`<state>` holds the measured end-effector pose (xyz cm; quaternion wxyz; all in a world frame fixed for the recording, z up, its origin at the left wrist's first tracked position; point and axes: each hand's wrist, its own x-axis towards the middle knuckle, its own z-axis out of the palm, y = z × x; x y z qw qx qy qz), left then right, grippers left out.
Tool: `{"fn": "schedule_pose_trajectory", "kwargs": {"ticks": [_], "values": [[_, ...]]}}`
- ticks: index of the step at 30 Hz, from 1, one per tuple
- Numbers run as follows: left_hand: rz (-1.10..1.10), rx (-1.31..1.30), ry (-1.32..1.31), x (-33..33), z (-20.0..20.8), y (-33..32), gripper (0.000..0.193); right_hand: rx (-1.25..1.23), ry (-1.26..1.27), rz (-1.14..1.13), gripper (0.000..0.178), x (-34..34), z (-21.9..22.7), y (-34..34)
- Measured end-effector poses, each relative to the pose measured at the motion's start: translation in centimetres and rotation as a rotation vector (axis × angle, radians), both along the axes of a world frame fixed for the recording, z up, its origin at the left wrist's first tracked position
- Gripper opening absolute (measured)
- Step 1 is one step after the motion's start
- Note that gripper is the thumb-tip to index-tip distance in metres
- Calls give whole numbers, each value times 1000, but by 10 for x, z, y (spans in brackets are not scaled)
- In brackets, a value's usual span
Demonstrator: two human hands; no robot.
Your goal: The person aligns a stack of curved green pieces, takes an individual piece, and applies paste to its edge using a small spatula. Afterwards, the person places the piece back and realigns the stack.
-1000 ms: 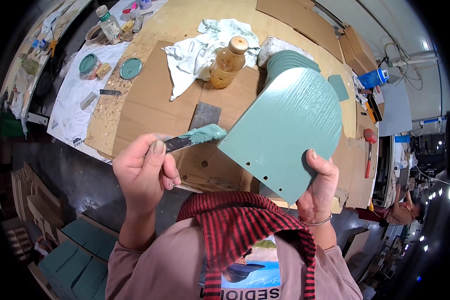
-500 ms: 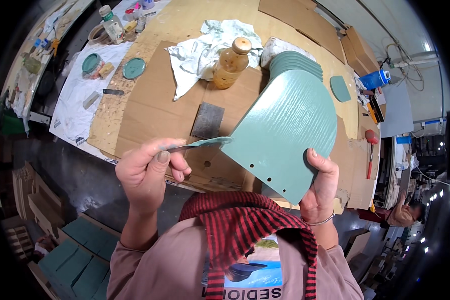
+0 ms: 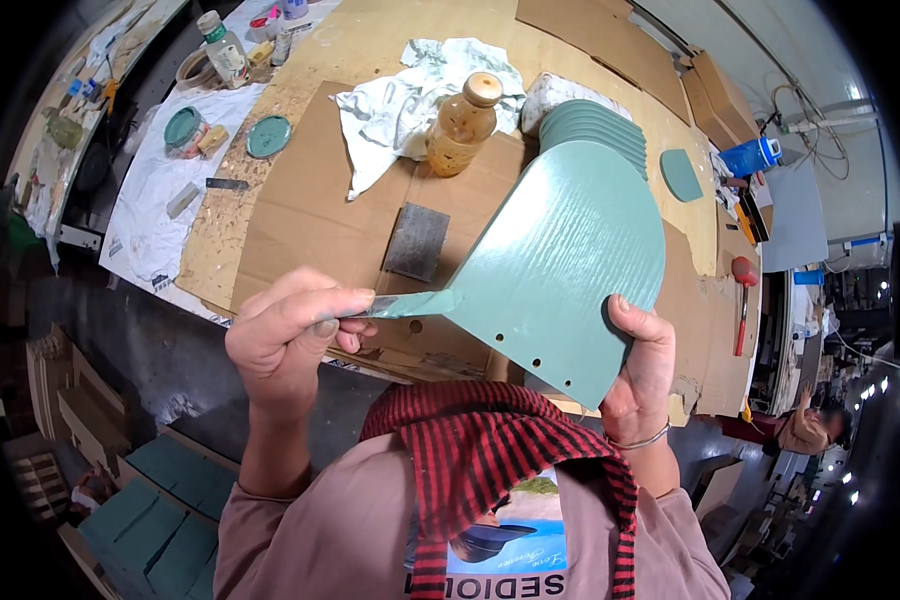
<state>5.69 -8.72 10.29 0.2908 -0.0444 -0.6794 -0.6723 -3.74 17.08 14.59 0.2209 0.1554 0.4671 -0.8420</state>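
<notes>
My right hand point(image 3: 642, 370) grips the lower right edge of a glossy green panel point(image 3: 570, 240), thumb on its face. The panel is tilted up, with a rounded far end and three small holes along its near edge. Between the thumb and fingers of my left hand point(image 3: 295, 325) is a thin putty knife point(image 3: 400, 305), smeared with green. Its tip meets the panel's left corner. Behind the panel stands a row of similar green panels point(image 3: 592, 125), partly hidden by it. A flat dark metal plate point(image 3: 417, 242) lies on the cardboard left of the panel.
A bottle of amber liquid point(image 3: 461, 130) stands beside a crumpled white cloth point(image 3: 380, 105). An open green paint jar point(image 3: 183, 130) and its lid point(image 3: 268, 137) sit at the left. A red-headed mallet point(image 3: 743, 285) lies at the right. Another person point(image 3: 810, 428) is at far right.
My left hand has turned slightly, so the putty knife now shows more of its flat face against the panel's corner. The panel has shifted slightly left.
</notes>
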Motion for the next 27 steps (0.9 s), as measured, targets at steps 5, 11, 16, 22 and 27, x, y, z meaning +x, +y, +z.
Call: {"fn": "schedule_pose_trajectory", "kwargs": {"ticks": [5, 11, 16, 22, 27], "values": [[-12, -67, 30, 0, 2, -6, 13, 17, 2, 4, 63, 1, 2, -2], [6, -149, 45, -2, 6, -10, 13, 3, 48, -34, 65, 2, 4, -3], [-50, -191, 32, 1, 9, -15, 13, 107, 91, 13, 65, 2, 4, 0], [12, -229, 98, -2, 11, -19, 14, 128, 119, 26, 66, 3, 8, -4], [-2, -358, 29, -1, 17, -22, 16, 134, 124, 32, 66, 3, 8, -4]]}}
